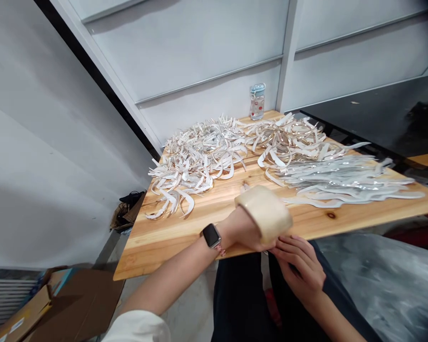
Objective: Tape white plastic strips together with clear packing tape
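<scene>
A wide, cream-coloured roll of tape (267,213) is at the table's front edge, slightly blurred. My left hand (244,229), with a watch on its wrist, reaches into the roll and grips it; most of its fingers are hidden. Just below the roll, my right hand (301,266) has its fingers bent and pressed together, the tips meeting the left hand near the roll's lower edge. Whatever lies between those fingertips cannot be made out. Behind the roll, thin curved white and shiny strips (199,156) lie heaped on the wooden table (157,242).
Another tangled heap of strips (288,137) is farther right, with straighter, layered strips (342,180) in front of it. A bottle (257,102) with a blue lid stands by the wall. Cardboard boxes (74,304) are at lower left, clear plastic sheeting (388,280) at lower right.
</scene>
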The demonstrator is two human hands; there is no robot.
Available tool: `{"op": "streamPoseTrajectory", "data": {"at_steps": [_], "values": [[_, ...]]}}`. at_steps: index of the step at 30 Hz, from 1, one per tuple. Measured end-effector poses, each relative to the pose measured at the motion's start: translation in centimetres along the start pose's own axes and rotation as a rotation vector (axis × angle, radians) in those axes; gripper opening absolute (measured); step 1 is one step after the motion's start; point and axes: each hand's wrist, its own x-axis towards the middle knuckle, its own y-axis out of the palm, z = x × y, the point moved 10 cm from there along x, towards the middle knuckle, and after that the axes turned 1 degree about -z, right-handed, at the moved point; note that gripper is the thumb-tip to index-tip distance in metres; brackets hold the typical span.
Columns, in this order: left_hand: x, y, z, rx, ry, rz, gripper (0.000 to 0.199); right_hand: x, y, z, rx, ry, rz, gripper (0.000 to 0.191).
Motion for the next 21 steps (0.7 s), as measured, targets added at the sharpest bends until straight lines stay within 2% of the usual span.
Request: {"op": "streamPoseTrajectory", "data": {"at_steps": [2,5,6,8,11,12,14,15,18,19,21], "values": [[0.5,-0.3,0.3,-0.101,-0.01,-0.042,0.016,0.1,-0.2,0.1,0.004,-0.008,-0.026,0.021],[0.2,-2.6,2.5,-0.253,-0.141,-0.298,0.033,0.2,-0.1,-0.2,0.015,0.023,-0.032,0.02],[-0.1,-3.0,2.6,-0.237,-0.146,-0.327,0.036,0.2,-0.1,-0.3,0.021,0.031,-0.03,0.02],[-0.2,-1.9,1.4,-0.111,-0.056,-0.203,0.033,0.1,0.0,-0.3,0.028,0.027,-0.026,0.02],[-0.4,1.6,-0.6,0.043,0.091,0.102,0.015,0.1,-0.2,-0.2,0.035,-0.007,-0.057,0.02],[-0.3,2.3,-0.9,0.076,0.111,0.154,0.012,0.1,-0.4,-0.1,0.029,-0.013,-0.076,0.019],[0.1,2.5,-0.9,0.086,0.089,0.153,0.01,0.0,-0.6,-0.2,0.005,-0.006,-0.099,0.019],[0.3,2.1,-0.6,0.048,0.048,0.114,0.013,0.0,-0.6,-0.2,-0.007,0.003,-0.102,0.019],[0.3,0.1,0.9,-0.135,-0.094,-0.084,0.031,-0.3,-0.6,-0.3,-0.022,0.027,-0.121,0.019],[0.1,0.0,1.0,-0.154,-0.097,-0.095,0.032,-0.4,-0.7,-0.4,-0.025,0.031,-0.127,0.019],[0.0,0.8,0.1,-0.109,-0.018,-0.015,0.022,-0.5,-0.6,-0.3,-0.025,0.023,-0.125,0.02]]}}
